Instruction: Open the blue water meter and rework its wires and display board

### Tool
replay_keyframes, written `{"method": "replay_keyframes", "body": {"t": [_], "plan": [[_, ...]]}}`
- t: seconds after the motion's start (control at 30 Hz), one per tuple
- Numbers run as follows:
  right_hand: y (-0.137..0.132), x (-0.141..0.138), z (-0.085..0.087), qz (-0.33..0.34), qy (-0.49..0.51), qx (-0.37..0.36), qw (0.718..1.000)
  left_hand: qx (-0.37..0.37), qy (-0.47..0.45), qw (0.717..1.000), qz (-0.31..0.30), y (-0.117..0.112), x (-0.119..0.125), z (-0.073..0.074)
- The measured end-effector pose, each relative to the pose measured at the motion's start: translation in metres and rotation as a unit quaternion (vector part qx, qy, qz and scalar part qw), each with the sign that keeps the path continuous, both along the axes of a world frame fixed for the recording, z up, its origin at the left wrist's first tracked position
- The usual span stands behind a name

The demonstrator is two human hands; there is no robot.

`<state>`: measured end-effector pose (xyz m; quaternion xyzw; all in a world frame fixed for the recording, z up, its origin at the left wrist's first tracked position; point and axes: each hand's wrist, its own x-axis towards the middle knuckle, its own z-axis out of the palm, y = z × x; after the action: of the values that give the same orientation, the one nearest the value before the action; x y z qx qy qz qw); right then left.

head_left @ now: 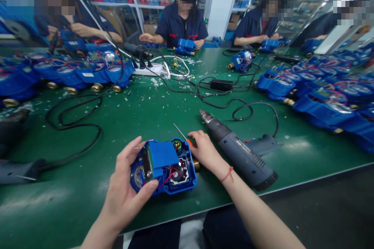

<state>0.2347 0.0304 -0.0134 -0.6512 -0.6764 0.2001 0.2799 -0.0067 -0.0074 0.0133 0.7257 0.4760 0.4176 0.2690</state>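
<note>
My left hand (122,186) grips the left end of a blue water meter housing (165,153), thumb in front and fingers behind. The housing lies open side up on the green table, showing red wires, a circuit board and a round dial; a brass fitting (196,164) sticks out at its right. Just beyond that end, my right hand (204,149) has its fingers closed around the orange handle of a screwdriver (181,132). The thin shaft points away and to the left; most of the handle is hidden. Right of this hand lies a grey heat gun (239,148).
Rows of blue meters stand at left (82,72) and right (327,97). Black cords (78,103) cross the green table (140,120), some towards a white power strip (149,70). Another heat gun (20,171) lies at left. Several co-workers (182,27) sit opposite, handling blue meters.
</note>
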Motion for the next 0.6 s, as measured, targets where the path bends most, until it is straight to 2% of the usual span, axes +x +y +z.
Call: {"method": "replay_keyframes", "body": {"t": [0.07,0.17,0.23,0.33,0.43,0.53,0.6], "plan": [[0.007,-0.004,-0.006,0.007,-0.028,-0.032,0.999,0.008,0.001,1.0,-0.002,0.001,0.001,0.0],[0.004,-0.009,0.004,-0.006,-0.049,-0.05,0.998,0.017,-0.004,1.0,0.003,0.001,0.003,0.0],[-0.008,-0.007,0.021,-0.029,-0.049,-0.041,0.998,0.025,-0.01,1.0,0.016,0.0,0.004,-0.001],[-0.039,0.006,0.055,-0.039,-0.038,-0.022,0.998,0.038,-0.02,0.999,0.032,-0.001,0.006,-0.003],[-0.077,0.029,0.09,0.01,-0.048,-0.02,0.999,0.046,-0.026,0.998,0.038,-0.002,0.007,-0.004],[-0.104,0.053,0.119,0.068,-0.14,-0.029,0.987,0.048,-0.033,0.998,0.039,-0.002,0.008,-0.005],[-0.113,0.064,0.134,0.136,-0.191,-0.015,0.972,0.055,-0.041,0.997,0.039,-0.002,0.009,-0.005]]}}
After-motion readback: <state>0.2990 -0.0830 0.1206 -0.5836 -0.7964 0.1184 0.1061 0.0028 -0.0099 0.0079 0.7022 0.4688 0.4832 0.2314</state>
